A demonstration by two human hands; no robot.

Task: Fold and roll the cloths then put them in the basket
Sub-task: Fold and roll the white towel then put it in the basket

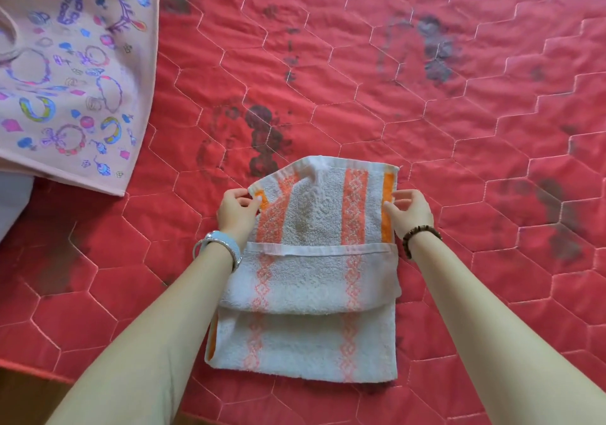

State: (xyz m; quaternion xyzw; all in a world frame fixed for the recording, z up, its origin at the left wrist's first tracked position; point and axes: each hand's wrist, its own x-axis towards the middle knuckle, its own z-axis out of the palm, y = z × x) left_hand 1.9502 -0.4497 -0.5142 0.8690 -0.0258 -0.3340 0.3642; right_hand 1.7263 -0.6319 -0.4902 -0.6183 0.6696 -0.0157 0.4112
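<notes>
Left hand [236,210] and right hand [408,210] pinch the half-folded orange-striped towel [314,280] on the red quilted bed [459,162]; rolling remains, a printed pink cloth [72,73] waits, no basket visible.

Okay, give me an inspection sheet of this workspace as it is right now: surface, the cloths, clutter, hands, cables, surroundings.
Surface: red quilted cover, hexagon stitching, dark blotchy patches.
Job's things: white towel with orange stripes, partly folded, its middle doubled over in a flap; pink printed cloth lying spread at the far left; no basket seen.
Clutter: nothing seen.
Hands: left hand pinches the towel's left edge; right hand pinches its right edge.
Cables: nothing seen.
Surroundings: brown strip past the cover's near left edge; cannot tell what it is.
</notes>
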